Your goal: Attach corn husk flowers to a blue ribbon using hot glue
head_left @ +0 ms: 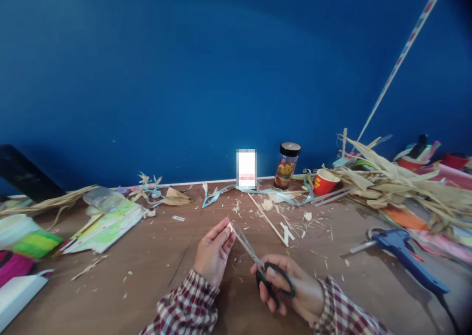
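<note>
My left hand [214, 250] is closed in a pinch on a small pale piece [230, 226], perhaps dried husk, most of it hidden by the fingers. A pair of scissors [263, 264] with black handles sits in my right hand [295, 283], fingers through the loops. Its blades are slightly apart and their tips reach up to the pale piece. Beyond the hands, a thin pale stick [268, 219] lies on the brown table [177, 281] among scattered scraps. Near the stick's lower end rests a white crossed strip [286, 231].
On the right lies a blue glue gun [407, 256] with its cord, below a heap of dried husks [391, 182]. A red paper cup [325, 181] and a black-lidded jar [286, 165] stand at the back. Painted paper [106, 227] and a tub [22, 234] are left.
</note>
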`<state>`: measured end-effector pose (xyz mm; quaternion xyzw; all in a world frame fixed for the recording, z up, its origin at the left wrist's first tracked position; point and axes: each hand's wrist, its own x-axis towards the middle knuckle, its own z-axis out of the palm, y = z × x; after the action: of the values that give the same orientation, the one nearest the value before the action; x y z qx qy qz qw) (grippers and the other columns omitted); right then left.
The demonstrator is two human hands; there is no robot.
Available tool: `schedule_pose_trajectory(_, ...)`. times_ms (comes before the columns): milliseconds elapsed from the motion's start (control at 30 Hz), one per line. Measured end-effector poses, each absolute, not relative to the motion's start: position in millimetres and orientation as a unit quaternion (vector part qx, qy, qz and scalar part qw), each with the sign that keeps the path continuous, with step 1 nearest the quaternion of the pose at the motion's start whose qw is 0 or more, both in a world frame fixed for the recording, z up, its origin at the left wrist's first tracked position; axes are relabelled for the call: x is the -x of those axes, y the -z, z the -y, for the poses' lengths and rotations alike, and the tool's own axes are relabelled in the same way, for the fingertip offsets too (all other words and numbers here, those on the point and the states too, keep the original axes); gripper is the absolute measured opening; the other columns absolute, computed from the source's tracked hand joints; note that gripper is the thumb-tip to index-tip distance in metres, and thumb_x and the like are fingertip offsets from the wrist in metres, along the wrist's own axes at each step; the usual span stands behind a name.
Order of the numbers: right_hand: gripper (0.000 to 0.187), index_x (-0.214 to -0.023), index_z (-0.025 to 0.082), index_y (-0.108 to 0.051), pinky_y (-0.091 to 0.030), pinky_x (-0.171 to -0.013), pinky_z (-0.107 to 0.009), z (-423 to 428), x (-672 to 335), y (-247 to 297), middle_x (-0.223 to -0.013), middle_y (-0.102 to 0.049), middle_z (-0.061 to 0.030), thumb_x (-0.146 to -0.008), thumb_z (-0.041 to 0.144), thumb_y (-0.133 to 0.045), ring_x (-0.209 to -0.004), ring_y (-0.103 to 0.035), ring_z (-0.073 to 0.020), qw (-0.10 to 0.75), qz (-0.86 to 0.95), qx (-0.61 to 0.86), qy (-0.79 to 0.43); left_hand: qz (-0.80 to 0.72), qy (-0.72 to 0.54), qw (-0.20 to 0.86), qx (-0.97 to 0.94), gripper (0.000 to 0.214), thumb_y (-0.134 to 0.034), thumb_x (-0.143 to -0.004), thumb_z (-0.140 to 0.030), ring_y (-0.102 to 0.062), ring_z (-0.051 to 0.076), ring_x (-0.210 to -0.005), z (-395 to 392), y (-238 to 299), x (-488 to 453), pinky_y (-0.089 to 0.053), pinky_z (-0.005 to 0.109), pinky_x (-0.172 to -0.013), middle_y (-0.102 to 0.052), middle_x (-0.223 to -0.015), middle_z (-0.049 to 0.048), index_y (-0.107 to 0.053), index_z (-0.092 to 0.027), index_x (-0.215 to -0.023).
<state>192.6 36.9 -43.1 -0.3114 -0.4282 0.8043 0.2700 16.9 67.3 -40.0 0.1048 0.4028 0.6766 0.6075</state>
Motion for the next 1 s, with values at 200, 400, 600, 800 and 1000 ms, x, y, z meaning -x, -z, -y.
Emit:
schedule_pose_trajectory(200, 0.048, -0.093, 0.01, -0.053, -0.033, -0.032, -0.011, -37.1, -192.7, 43.9, -0.062, -0.059, -0.0033, -0.068, 0.05, -0.061, -0.042, -0.053, -0.0066, 0.277, 0.425, 0.314, -0.803, -0.409, -0.676, 0.604, -0.107, 0.021, -0.053, -0.072, 0.005, -0.064, 0.01, -0.063, -65.7, 38.4, -18.2, -0.053, 0.017, -0.059, -0.068, -0.072, 0.0084, -0.065, -0.008, -0.083)
schedule_pose_trajectory(400, 0.046, -0.093, 0.01, -0.053, -0.032, -0.032, -0.01, -37.7, -193.0, 43.1, -0.062, -0.059, -0.0027, -0.069, 0.049, -0.061, -0.042, -0.053, -0.006, 0.27, 0.428, 0.317, -0.802, -0.408, -0.675, 0.605, -0.108, 0.021, -0.054, -0.071, 0.005, -0.064, 0.01, -0.063, -66.6, 39.8, -17.4, -0.053, 0.016, -0.059, -0.068, -0.074, 0.0086, -0.065, -0.008, -0.084)
schedule_pose_trajectory(600, 0.047, -0.093, 0.009, -0.053, -0.032, -0.032, -0.01, -37.4, -192.6, 42.3, -0.061, -0.059, -0.0031, -0.068, 0.049, -0.061, -0.042, -0.053, -0.0058, 0.268, 0.423, 0.319, -0.805, -0.408, -0.675, 0.604, -0.111, 0.021, -0.054, -0.071, 0.005, -0.064, 0.01, -0.063, -66.8, 41.0, -16.8, -0.053, 0.017, -0.059, -0.068, -0.072, 0.0082, -0.065, -0.008, -0.084)
schedule_pose_trajectory(800, 0.047, -0.091, 0.01, -0.054, -0.033, -0.031, -0.01, -36.5, -192.1, 41.4, -0.061, -0.059, -0.0035, -0.067, 0.05, -0.062, -0.042, -0.053, -0.0062, 0.279, 0.413, 0.323, -0.804, -0.403, -0.677, 0.604, -0.12, 0.022, -0.055, -0.07, 0.005, -0.063, 0.01, -0.063, -66.7, 43.0, -17.3, -0.053, 0.017, -0.06, -0.068, -0.073, 0.0083, -0.065, -0.008, -0.085)
schedule_pose_trajectory(1000, 0.046, -0.094, 0.011, -0.053, -0.034, -0.032, -0.011, -38.1, -193.0, 44.5, -0.061, -0.06, -0.0029, -0.069, 0.049, -0.06, -0.042, -0.053, -0.0066, 0.286, 0.409, 0.319, -0.806, -0.4, -0.675, 0.604, -0.14, 0.023, -0.06, -0.066, 0.004, -0.063, 0.01, -0.064, -65.3, 45.6, -21.6, -0.053, 0.018, -0.061, -0.068, -0.075, 0.0068, -0.067, -0.01, -0.083)
